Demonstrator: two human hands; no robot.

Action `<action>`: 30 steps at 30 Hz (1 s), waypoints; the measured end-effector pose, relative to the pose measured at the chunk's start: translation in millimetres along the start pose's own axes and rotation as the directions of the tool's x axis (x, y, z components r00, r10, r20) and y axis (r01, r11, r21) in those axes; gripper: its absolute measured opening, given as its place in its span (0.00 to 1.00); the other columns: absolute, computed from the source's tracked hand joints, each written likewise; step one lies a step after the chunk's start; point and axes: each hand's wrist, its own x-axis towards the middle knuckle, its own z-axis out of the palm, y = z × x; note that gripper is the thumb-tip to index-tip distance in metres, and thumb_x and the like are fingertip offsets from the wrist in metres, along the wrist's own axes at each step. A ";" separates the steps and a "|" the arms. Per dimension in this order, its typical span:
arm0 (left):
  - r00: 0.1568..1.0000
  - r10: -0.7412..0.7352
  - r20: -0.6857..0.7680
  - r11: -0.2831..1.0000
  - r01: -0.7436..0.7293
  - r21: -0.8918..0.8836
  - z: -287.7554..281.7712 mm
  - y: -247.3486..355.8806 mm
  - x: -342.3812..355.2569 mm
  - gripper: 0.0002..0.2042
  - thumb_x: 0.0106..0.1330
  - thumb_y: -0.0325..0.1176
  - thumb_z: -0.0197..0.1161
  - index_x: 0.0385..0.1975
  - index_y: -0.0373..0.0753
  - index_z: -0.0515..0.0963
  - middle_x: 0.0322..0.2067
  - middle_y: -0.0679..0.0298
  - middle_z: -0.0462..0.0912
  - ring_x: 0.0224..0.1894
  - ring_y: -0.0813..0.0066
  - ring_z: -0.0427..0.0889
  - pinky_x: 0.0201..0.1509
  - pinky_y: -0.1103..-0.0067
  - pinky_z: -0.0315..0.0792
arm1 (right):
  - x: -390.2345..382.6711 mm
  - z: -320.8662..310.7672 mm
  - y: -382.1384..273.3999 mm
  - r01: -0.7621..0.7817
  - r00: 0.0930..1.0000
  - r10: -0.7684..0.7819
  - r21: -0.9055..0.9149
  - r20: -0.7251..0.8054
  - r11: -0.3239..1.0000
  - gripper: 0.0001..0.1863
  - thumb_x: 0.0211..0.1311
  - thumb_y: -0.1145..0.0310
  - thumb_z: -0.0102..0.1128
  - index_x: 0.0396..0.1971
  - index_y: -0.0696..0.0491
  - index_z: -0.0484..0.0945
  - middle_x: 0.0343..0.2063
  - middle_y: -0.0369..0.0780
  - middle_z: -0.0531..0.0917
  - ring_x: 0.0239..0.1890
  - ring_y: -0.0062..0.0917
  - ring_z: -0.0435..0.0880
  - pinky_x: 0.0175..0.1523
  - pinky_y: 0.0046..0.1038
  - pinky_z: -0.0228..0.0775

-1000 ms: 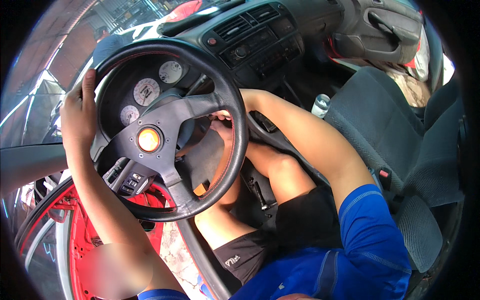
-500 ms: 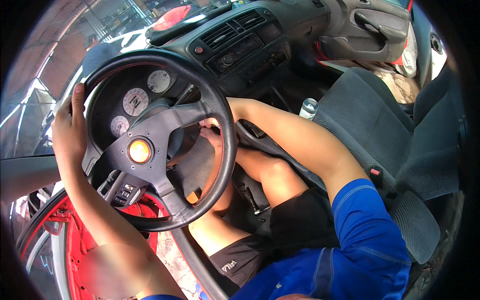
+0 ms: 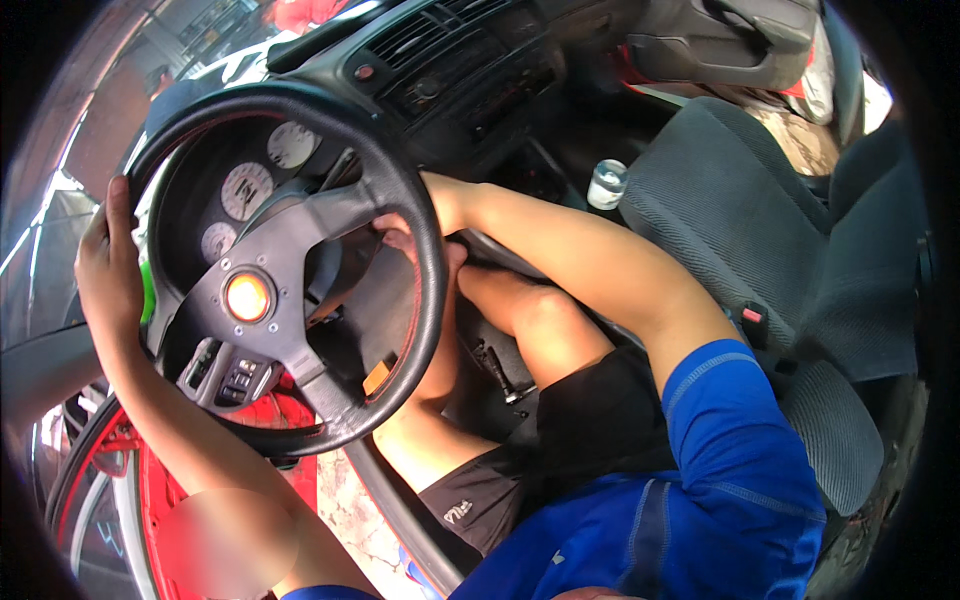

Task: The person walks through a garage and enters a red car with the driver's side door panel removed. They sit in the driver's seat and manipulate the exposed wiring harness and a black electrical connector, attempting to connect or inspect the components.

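Observation:
In front of me is a black three-spoke steering wheel (image 3: 312, 385) with red stitching and a round centre button (image 3: 248, 297). My left hand (image 3: 110, 270) is at the wheel's outer left edge, thumb stretched upward and fingers partly hidden; the rim does not pass through its grasp. My right arm reaches behind the right side of the rim. There my right hand (image 3: 397, 228) has its fingers bent together beside the steering column (image 3: 345, 265). Whatever they hold is too small and shaded to name. White-faced gauges (image 3: 247, 190) show through the wheel.
A clear container with a white label (image 3: 607, 184) stands beside the grey passenger seat (image 3: 735, 210). The centre console and dashboard (image 3: 465, 85) lie to the right. A switch panel (image 3: 240, 378) is on the open red driver's door at left. Pedals and dark floor are below.
The view has shifted, so the wheel and both hands appear further left. A little more gap and a green patch now show between my left hand and the rim. My right hand stays by the column.

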 end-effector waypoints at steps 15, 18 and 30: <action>0.999 0.025 -0.027 1.000 -0.024 0.012 -5.3 13.8 -10.6 0.39 0.73 0.68 0.49 0.48 0.30 0.84 0.31 0.52 0.83 0.35 0.66 0.79 0.48 0.73 0.73 | -9.2 24.1 20.7 0.027 0.950 -0.078 -0.171 -0.302 0.985 0.22 0.55 0.62 0.74 0.50 0.52 0.85 0.43 0.44 0.90 0.47 0.38 0.90 0.53 0.38 0.82; 0.998 0.052 -0.022 0.998 -0.051 0.037 -9.1 3.5 -10.0 0.38 0.73 0.69 0.49 0.50 0.32 0.84 0.34 0.51 0.85 0.39 0.64 0.82 0.51 0.73 0.73 | -11.3 32.0 15.2 0.051 0.937 -0.127 -0.233 -0.325 0.971 0.27 0.51 0.59 0.77 0.51 0.53 0.84 0.43 0.43 0.90 0.46 0.37 0.90 0.53 0.37 0.82; 0.982 0.184 -0.045 0.982 -0.181 0.063 2.6 -34.6 15.0 0.40 0.70 0.72 0.51 0.57 0.36 0.82 0.46 0.50 0.87 0.53 0.58 0.85 0.63 0.72 0.70 | -10.5 27.3 3.4 -0.071 0.950 0.011 -0.183 -0.311 0.981 0.17 0.77 0.62 0.53 0.52 0.58 0.82 0.42 0.46 0.88 0.45 0.34 0.87 0.54 0.32 0.76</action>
